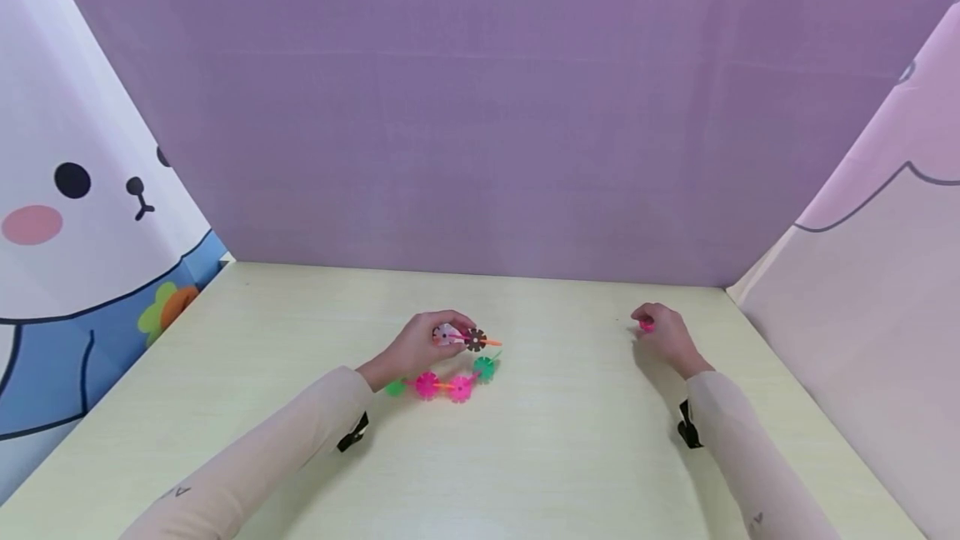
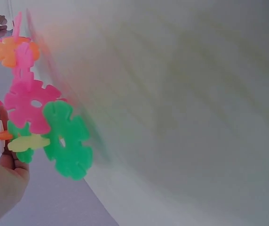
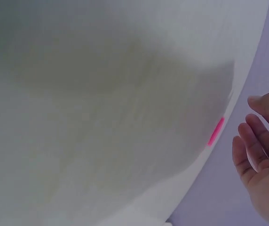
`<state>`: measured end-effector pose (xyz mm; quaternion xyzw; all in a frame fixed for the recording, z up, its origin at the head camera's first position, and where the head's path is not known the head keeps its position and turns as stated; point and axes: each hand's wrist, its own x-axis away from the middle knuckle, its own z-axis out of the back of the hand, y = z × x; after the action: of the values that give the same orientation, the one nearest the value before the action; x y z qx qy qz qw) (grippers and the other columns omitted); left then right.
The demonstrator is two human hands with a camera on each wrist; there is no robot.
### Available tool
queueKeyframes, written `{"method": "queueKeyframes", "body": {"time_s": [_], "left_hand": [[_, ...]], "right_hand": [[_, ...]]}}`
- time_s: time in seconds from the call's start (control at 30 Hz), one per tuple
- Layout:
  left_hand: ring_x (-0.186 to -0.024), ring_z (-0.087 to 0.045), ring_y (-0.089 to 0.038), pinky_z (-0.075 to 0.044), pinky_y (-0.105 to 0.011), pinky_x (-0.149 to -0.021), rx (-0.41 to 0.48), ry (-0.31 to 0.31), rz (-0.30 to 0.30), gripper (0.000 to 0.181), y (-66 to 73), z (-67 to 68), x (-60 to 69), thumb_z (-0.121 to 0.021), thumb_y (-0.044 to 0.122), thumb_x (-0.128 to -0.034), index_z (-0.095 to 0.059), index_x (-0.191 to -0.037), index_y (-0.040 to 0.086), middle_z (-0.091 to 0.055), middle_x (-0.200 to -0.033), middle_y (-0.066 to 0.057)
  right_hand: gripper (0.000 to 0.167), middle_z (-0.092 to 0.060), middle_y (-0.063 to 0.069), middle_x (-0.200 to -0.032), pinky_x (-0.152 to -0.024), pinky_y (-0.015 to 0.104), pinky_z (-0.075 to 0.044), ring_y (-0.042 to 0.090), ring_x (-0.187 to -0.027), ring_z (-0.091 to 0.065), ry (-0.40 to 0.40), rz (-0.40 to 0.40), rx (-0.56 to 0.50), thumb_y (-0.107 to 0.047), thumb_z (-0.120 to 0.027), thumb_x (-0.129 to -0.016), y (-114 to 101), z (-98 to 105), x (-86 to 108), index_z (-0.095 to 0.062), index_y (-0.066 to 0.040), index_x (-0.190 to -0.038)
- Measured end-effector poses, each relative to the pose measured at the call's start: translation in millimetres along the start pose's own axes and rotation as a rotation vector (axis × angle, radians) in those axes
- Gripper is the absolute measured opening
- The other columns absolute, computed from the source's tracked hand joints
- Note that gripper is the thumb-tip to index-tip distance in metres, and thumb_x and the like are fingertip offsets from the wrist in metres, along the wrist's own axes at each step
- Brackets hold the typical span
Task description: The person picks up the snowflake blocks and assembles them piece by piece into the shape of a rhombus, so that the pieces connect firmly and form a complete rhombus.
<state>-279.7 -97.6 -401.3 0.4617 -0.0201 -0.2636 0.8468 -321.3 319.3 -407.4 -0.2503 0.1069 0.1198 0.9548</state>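
My left hand point(image 1: 411, 350) grips one part of a joined chain of flower-shaped plastic discs point(image 1: 459, 389). A white disc point(image 1: 444, 335) and a brown disc point(image 1: 476, 340) show at the fingers. Pink, orange and green pieces curve round below the hand. In the left wrist view, a green disc point(image 2: 67, 141) and a pink disc point(image 2: 21, 106) hang slotted together, edge to face. On the right of the table, my right hand point(image 1: 670, 340) hovers over a loose pink disc point(image 3: 216, 132) lying flat. Its fingers are loosely bent, apart from the disc in the right wrist view.
The pale tabletop point(image 1: 570, 440) ends at a purple panel point(image 1: 495, 132) behind. Printed cloth walls stand at both sides, the left one point(image 1: 90, 257) bearing a cartoon animal. A black strap point(image 1: 353, 432) hangs at the left wrist, another point(image 1: 688, 427) at the right.
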Motion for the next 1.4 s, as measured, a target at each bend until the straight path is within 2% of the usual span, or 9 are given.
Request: {"method": "queueKeyframes", "body": {"time_s": [0.1, 0.33, 0.47, 0.6, 0.83, 1.07, 1.4], "left_hand": [[-0.050, -0.036, -0.008, -0.033, -0.019, -0.043, -0.004, -0.001, 0.004, 0.029, 0.2, 0.5, 0.5, -0.066, 0.010, -0.0825, -0.062, -0.109, 0.021, -0.063, -0.102, 0.005], [-0.044, -0.028, -0.010, -0.031, -0.018, -0.041, -0.006, 0.003, -0.001, 0.030, 0.2, 1.3, 1.0, -0.066, 0.009, -0.0826, -0.062, -0.110, 0.020, -0.063, -0.102, 0.004], [-0.044, -0.029, -0.010, -0.032, -0.018, -0.041, -0.006, 0.002, -0.006, 0.030, -0.6, 0.8, 1.3, -0.066, 0.010, -0.0823, -0.062, -0.110, 0.020, -0.063, -0.102, 0.004], [-0.044, -0.028, -0.010, -0.031, -0.018, -0.041, -0.008, 0.002, -0.015, 0.029, -1.7, 0.7, 1.2, -0.067, 0.010, -0.0821, -0.062, -0.109, 0.020, -0.063, -0.102, 0.004], [-0.042, -0.026, -0.009, -0.031, -0.018, -0.040, -0.004, -0.004, -0.005, 0.029, -1.2, 1.3, 1.8, -0.066, 0.010, -0.0825, -0.062, -0.109, 0.021, -0.063, -0.102, 0.004], [-0.047, -0.031, -0.008, -0.032, -0.019, -0.041, -0.013, -0.001, 0.001, 0.029, 1.0, 2.9, 2.4, -0.066, 0.010, -0.0824, -0.062, -0.109, 0.020, -0.063, -0.103, 0.004], [-0.045, -0.028, -0.008, -0.031, -0.018, -0.041, -0.029, 0.000, 0.004, 0.029, -1.0, 3.0, 1.5, -0.066, 0.011, -0.0826, -0.062, -0.109, 0.022, -0.063, -0.102, 0.005]], "right_hand": [[0.025, -0.061, 0.023, -0.092, -0.076, 0.043, -0.047, 0.030, -0.081, -0.055, -0.014, -0.021, 0.022, 0.007, -0.059, -0.075, 6, 2, -1.8, -0.060, 0.010, -0.100], [0.022, -0.061, 0.024, -0.097, -0.081, 0.049, -0.047, 0.037, -0.089, -0.055, -0.080, -0.105, 0.037, 0.003, -0.059, -0.080, 12, 7, -1.0, -0.059, 0.008, -0.101], [0.023, -0.061, 0.023, -0.095, -0.078, 0.046, -0.046, 0.034, -0.086, -0.055, -0.107, -0.136, 0.052, 0.002, -0.058, -0.081, 15, 7, -0.3, -0.058, 0.008, -0.103], [0.025, -0.061, 0.022, -0.093, -0.076, 0.044, -0.046, 0.030, -0.082, -0.053, -0.124, -0.139, 0.063, 0.002, -0.057, -0.080, 18, 5, -2.0, -0.057, 0.008, -0.104], [0.033, -0.060, 0.027, -0.099, -0.081, 0.049, -0.046, 0.035, -0.088, -0.057, -0.131, -0.119, 0.075, 0.002, -0.057, -0.079, 21, 4, -4.2, -0.054, 0.011, -0.111], [0.029, -0.061, 0.025, -0.097, -0.079, 0.048, -0.047, 0.035, -0.087, -0.059, -0.142, -0.107, 0.068, 0.002, -0.056, -0.081, 22, 5, -5.4, -0.055, 0.010, -0.109], [0.022, -0.060, 0.025, -0.101, -0.081, 0.049, -0.046, 0.036, -0.089, -0.058, -0.161, -0.125, 0.084, 0.001, -0.056, -0.085, 22, 6, -7.8, -0.058, 0.006, -0.106]]}}
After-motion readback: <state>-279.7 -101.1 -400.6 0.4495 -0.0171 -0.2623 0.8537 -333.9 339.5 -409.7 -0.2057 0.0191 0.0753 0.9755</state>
